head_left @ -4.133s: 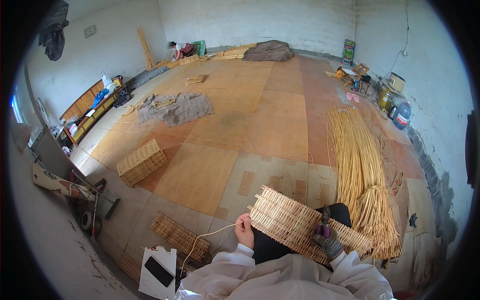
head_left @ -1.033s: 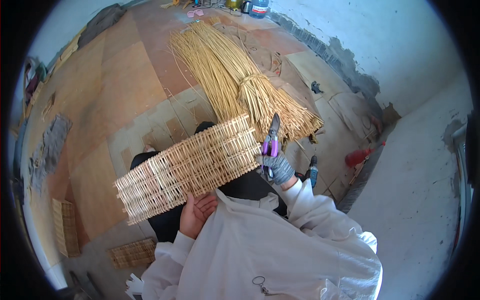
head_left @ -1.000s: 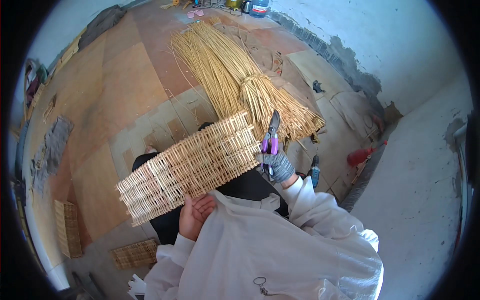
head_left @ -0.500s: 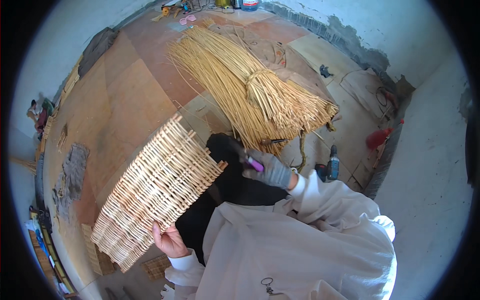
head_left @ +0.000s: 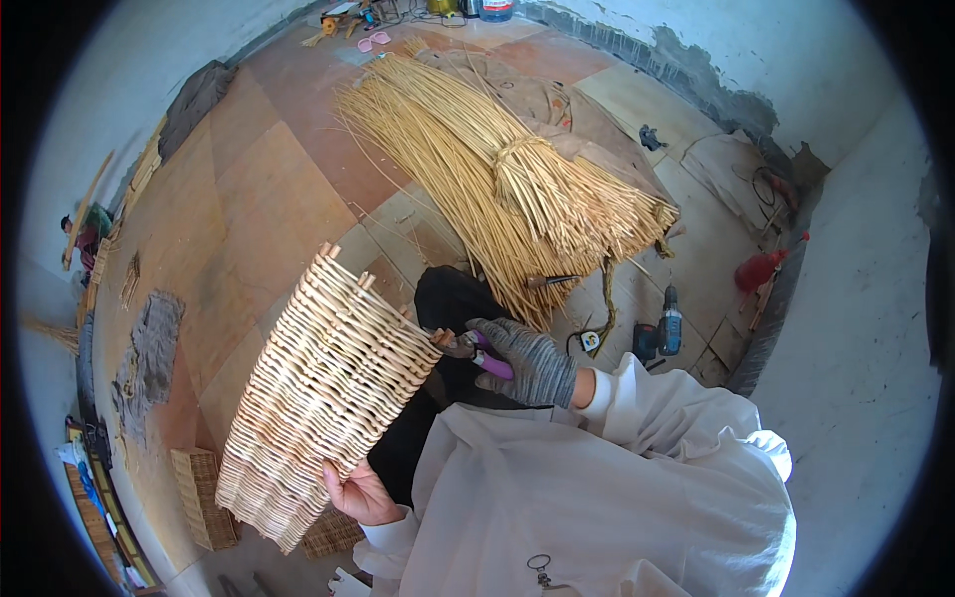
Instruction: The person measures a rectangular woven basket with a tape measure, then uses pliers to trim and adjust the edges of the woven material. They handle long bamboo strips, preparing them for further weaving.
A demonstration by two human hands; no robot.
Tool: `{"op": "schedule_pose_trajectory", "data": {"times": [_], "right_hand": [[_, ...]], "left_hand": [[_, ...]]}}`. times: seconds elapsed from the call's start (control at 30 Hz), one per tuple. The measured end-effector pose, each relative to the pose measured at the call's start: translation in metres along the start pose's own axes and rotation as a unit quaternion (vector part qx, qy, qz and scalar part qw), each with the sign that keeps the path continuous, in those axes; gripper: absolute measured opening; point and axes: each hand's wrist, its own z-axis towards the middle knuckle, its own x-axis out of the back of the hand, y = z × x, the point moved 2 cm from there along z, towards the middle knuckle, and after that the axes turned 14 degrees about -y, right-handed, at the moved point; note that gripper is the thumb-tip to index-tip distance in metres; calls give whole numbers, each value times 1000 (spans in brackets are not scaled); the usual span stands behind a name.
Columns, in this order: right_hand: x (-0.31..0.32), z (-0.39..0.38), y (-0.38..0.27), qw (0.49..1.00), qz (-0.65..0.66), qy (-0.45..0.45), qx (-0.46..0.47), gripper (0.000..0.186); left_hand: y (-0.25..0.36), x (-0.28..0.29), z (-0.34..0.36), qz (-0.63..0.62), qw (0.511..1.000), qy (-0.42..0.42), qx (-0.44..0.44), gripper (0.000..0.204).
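A curved wicker panel (head_left: 318, 398) of pale peeled rods hangs tilted in front of me, stake ends sticking out along its upper edge. My left hand (head_left: 361, 493), bare, pinches its lower edge, thumb on the near face. In a grey knit glove, my right hand (head_left: 529, 360) is closed round purple-handled pruning shears (head_left: 492, 366). Their dark blades meet a stake end at the panel's right corner; whether they have closed on it I cannot tell. Beneath the shears are my black-clad legs.
A tied bundle of straw-coloured rods (head_left: 517, 179) lies ahead on brown cloth. To the right are a cordless drill (head_left: 669, 323), a tape measure (head_left: 590, 340) and a red bottle (head_left: 758, 271). A wooden-handled tool (head_left: 549, 282) rests by the rods. At left, a woven box (head_left: 204, 497) stands near grey cloth (head_left: 149, 348); another person (head_left: 88, 234) sits farther off.
The shears have moved left and down to the panel's corner stake. The panel has shifted slightly right and turned more upright, with my left hand following. The tape measure has come into view.
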Motion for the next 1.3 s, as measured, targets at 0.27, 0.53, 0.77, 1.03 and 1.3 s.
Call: {"op": "schedule_pose_trajectory", "data": {"times": [0.27,0.53,0.77,1.03,1.3], "right_hand": [[-28,21,32,998,-29,7,-52,37],[-27,37,27,993,87,-51,-53,47],[-12,36,-12,989,136,-48,-26,59],[-3,22,-16,987,131,-76,-55,64],[-6,15,-16,993,89,-56,-57,64]], "left_hand": [[2,25,4,10,1000,-6,17,47],[8,9,7,51,998,-27,-21,50],[-1,-16,4,20,997,-58,38,49],[-1,-7,5,16,998,-40,50,47],[-4,-5,3,32,999,-14,41,49]]}}
